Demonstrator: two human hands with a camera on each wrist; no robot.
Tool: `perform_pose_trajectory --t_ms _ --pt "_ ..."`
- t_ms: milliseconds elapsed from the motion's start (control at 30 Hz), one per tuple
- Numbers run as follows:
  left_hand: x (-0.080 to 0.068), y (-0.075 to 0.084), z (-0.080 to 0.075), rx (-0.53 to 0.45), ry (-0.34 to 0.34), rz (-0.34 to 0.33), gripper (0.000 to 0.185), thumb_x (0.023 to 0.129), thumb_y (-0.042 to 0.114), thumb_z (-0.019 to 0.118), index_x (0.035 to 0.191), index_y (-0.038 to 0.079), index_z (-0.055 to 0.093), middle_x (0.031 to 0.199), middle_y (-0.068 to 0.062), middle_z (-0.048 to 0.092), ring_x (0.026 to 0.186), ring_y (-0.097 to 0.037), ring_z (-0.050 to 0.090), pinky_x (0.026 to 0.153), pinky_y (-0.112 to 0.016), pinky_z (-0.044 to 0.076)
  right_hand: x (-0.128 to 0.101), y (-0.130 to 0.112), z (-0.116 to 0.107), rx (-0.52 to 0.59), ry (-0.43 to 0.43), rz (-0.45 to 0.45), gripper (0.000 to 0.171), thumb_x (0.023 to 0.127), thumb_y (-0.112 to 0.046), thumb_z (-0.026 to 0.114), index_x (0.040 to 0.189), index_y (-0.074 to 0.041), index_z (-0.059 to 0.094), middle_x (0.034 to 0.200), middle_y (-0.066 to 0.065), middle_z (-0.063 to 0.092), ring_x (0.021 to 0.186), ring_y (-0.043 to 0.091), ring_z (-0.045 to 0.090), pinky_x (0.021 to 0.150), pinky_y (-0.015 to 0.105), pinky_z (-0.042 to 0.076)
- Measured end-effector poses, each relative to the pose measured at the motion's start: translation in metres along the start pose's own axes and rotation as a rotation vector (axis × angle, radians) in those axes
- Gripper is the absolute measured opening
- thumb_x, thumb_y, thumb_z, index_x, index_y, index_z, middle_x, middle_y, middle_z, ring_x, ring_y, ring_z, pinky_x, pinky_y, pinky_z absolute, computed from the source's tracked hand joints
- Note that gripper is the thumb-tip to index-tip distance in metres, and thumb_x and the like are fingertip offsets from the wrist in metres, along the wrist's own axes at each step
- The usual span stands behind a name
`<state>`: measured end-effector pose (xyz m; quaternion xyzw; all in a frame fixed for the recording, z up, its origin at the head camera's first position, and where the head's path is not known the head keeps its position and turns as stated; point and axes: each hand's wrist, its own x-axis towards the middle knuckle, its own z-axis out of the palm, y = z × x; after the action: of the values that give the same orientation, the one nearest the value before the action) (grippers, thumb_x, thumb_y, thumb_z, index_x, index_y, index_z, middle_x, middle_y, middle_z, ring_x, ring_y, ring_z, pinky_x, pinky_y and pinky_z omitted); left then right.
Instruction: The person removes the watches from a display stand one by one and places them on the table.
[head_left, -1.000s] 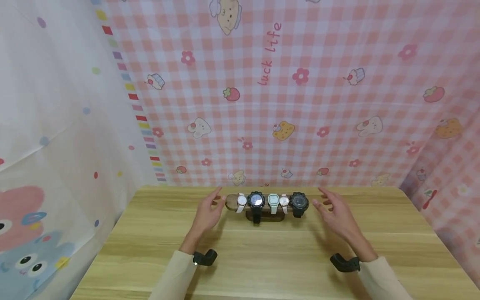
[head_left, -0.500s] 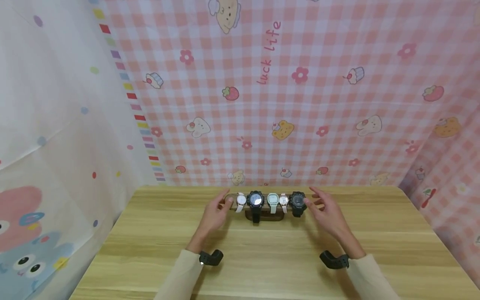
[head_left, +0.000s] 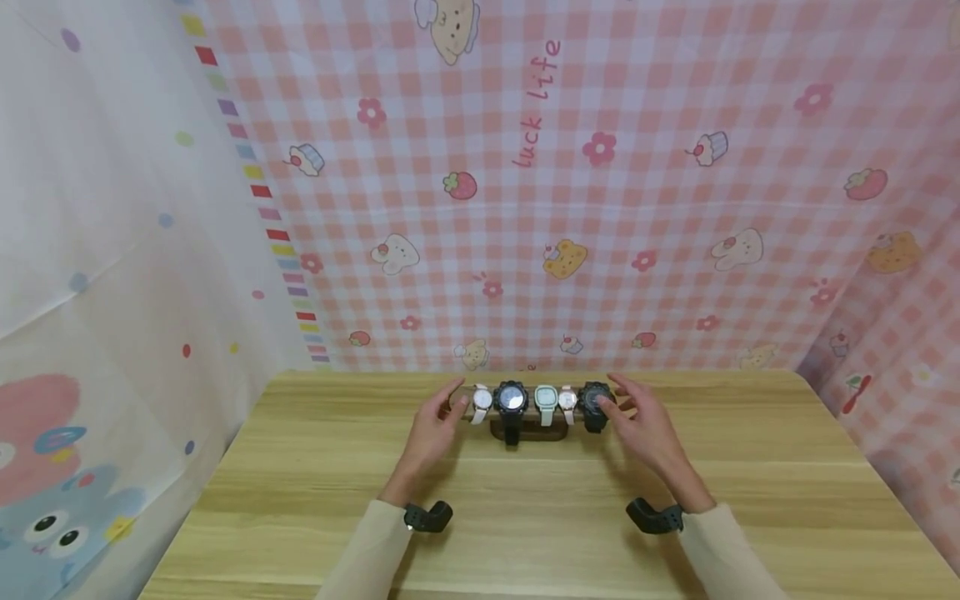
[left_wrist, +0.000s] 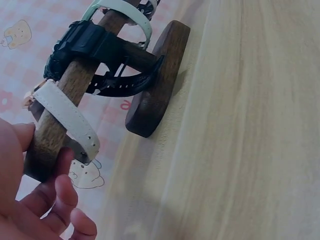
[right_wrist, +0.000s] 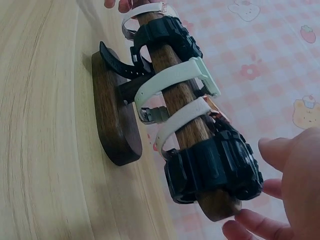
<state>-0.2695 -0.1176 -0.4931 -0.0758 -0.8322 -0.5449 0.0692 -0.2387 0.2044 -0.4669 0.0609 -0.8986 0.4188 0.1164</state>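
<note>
A dark wooden watch stand [head_left: 557,432] carries several watches on its raised bar. From the left come a white-strapped watch [head_left: 482,400], a black watch [head_left: 512,397], a mint-green watch [head_left: 546,398], a pale-strapped small watch [head_left: 567,400] and a chunky black watch [head_left: 596,394]. My left hand [head_left: 431,435] pinches the bar's bare left end, thumb on one side and fingers on the other in the left wrist view. My right hand [head_left: 649,430] is at the other end, fingertips right at the bar's tip and thumb [right_wrist: 274,153] beside the chunky black watch.
The stand sits near the back of a light wooden table [head_left: 525,517]. Behind it hangs a pink checked cloth [head_left: 495,225], and a white patterned cloth [head_left: 135,275] hangs at the left. Both wrists wear black camera mounts [head_left: 429,517].
Both hands have moved inward to the ends of the stand; the left hand has taken hold of its end. The watches and stand keep their place.
</note>
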Motion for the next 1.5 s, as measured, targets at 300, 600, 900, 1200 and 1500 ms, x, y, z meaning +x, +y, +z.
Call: perform_pose_trajectory --t_ms 300,600,900,1200,1500 --pt "-0.002 0.004 0.0 -0.045 0.014 0.02 0.037 0.095 0.024 0.055 0.131 0.022 0.054 0.066 -0.001 0.043 0.06 -0.01 0.041 0.052 -0.021 0.036 0.002 -0.004 0.007 -0.01 0.037 0.006 0.051 0.091 -0.039 0.057 0.134 -0.011 0.051 0.111 0.016 0.053 0.089 0.028 0.056 0.072 0.038 0.047" --pt "0.003 -0.007 0.004 -0.046 0.027 0.022 0.035 0.094 0.03 0.056 0.13 0.03 0.055 0.067 0.0 0.044 0.06 -0.012 0.041 0.052 -0.021 0.035 0.004 -0.004 0.008 -0.02 0.056 -0.005 0.05 0.09 -0.036 0.061 0.132 -0.011 0.053 0.108 0.015 0.052 0.086 0.027 0.056 0.069 0.036 0.047" --pt "0.003 -0.01 0.006 -0.06 0.037 0.023 0.034 0.093 0.032 0.056 0.127 0.033 0.056 0.066 0.001 0.043 0.059 -0.011 0.04 0.052 -0.02 0.034 0.002 0.001 0.007 -0.023 0.031 -0.005 0.058 0.087 -0.042 0.063 0.134 -0.011 0.05 0.109 0.015 0.052 0.086 0.026 0.054 0.067 0.033 0.046" --pt "0.003 -0.013 0.007 -0.077 0.035 0.021 0.034 0.093 0.031 0.057 0.127 0.032 0.056 0.067 0.001 0.044 0.061 -0.012 0.041 0.053 -0.02 0.035 0.0 -0.001 0.001 -0.021 -0.015 0.021 0.066 0.082 -0.037 0.071 0.136 -0.008 0.047 0.111 0.017 0.052 0.088 0.027 0.055 0.066 0.03 0.048" --pt "0.0 -0.01 0.006 -0.06 0.041 0.02 0.034 0.094 0.029 0.057 0.127 0.028 0.057 0.065 0.001 0.043 0.059 -0.011 0.04 0.052 -0.021 0.034 -0.001 0.004 -0.003 0.02 -0.033 0.041 0.065 0.081 -0.034 0.072 0.134 -0.007 0.048 0.113 0.016 0.057 0.087 0.025 0.058 0.067 0.031 0.049"
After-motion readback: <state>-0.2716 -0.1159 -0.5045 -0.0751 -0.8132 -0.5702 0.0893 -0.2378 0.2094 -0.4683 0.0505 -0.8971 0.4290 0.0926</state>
